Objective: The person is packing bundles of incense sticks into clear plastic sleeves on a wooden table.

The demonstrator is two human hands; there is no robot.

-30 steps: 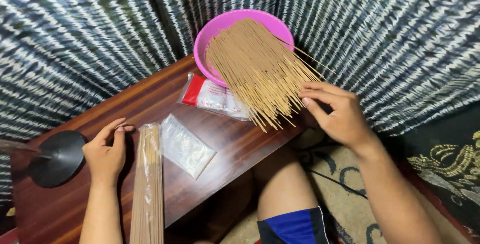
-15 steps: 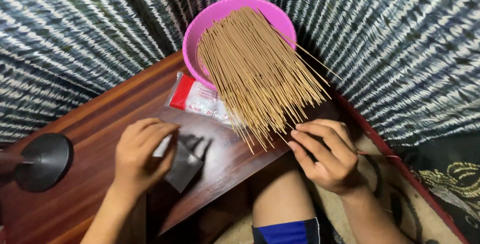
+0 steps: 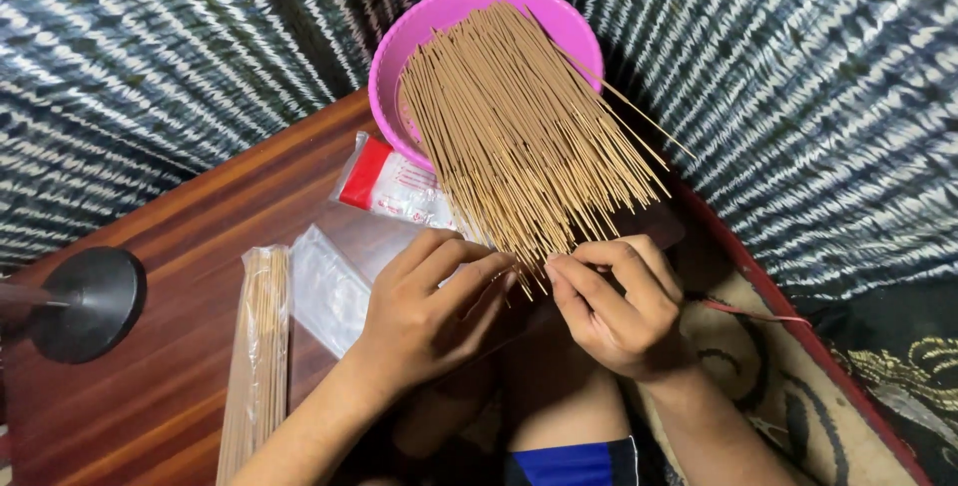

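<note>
Hands (image 3: 529,311) prob. pinching stick ends (image 3: 529,261)

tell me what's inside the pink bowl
The far ends of a fanned bundle of thin tan sticks rest in the pink bowl. They cover its bottom, so anything beneath is hidden.

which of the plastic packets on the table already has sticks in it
The long narrow packet at the table's left, beside the left hand's forearm. The flat clear packet next to it looks empty; the red-ended packet shows no sticks.

Wooden table (image 3: 180,246) carries pink bowl (image 3: 399,57), plastic sleeves (image 3: 324,291); packed sticks (image 3: 254,346); black stand (image 3: 85,301).
</note>
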